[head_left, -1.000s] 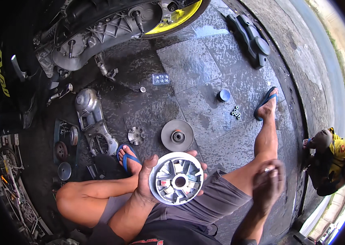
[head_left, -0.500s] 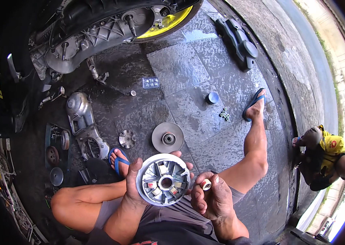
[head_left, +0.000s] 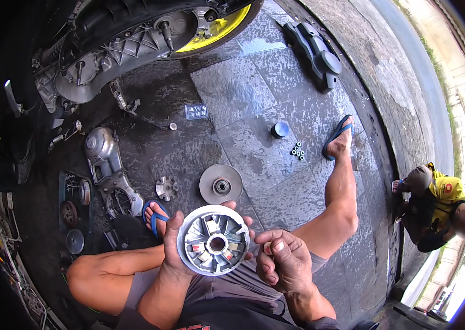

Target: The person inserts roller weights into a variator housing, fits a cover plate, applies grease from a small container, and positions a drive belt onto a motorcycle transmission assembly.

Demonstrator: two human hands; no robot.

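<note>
My left hand (head_left: 174,256) cradles a silver variator pulley (head_left: 236,240) from below and around its rim, its ribbed inner side facing up. Several pale roller weights sit in its slots; one roller (head_left: 196,248) bears a red mark. Just right of the pulley, my right hand (head_left: 290,263) pinches another roller weight (head_left: 268,248) between thumb and fingers, mostly covered by them. The roller is apart from the pulley. Beyond the pulley, a round metal disc with a hub (head_left: 221,184) and a notched plate (head_left: 167,188) lie on the floor.
A metal engine cover (head_left: 106,170) and a parts tray (head_left: 63,184) lie left. Ahead are a blister pack (head_left: 196,111), a blue-topped tub (head_left: 279,130), a cluster of small rollers (head_left: 298,151) and a black cover (head_left: 315,55). An opened scooter engine (head_left: 117,55) stands far left; a person (head_left: 442,190) crouches right.
My right hand has turned and moved slightly left, so its fingers now hide most of the roller weight. The pulley has rotated a little in my left hand; the view has shifted slightly.
</note>
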